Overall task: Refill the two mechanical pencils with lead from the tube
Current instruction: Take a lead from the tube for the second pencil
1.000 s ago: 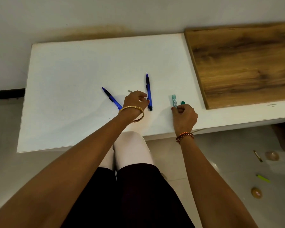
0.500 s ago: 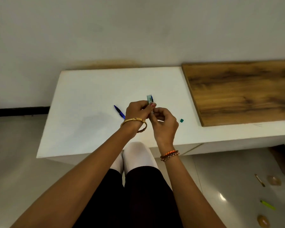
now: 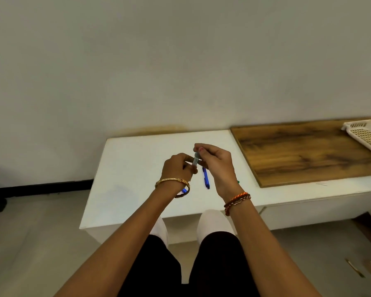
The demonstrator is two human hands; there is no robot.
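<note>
Head view: both hands are raised above the white table, close together, with the lead tube between them.
Left hand: its fingers are curled around the lower part of the tube; a gold bangle sits on the wrist.
Right hand: thumb and forefinger pinch the top end of the tube; a braided orange and brown band is on the wrist.
Lead tube: small, pale and translucent, it stands almost upright in the air above the table, leaning a little to the right at the top. Whether a lead is coming out, I cannot tell; it is too small and blurred.
First pencil: blue, it lies on the table below the right hand, partly hidden by it.
Second pencil: only a short blue piece shows, through the bangle at the left wrist.
Green cap: a small green edge shows on the table just right of the right wrist.
Change from half a second ago: the hands were lower and nearer to the table edge, and the right hand was under the tube; now it grips the top. One second ago the tube was lying on the table and each hand was down beside a pencil.
Surroundings: a wooden board covers the right side of the table, and a white perforated basket stands at its far right corner.
</note>
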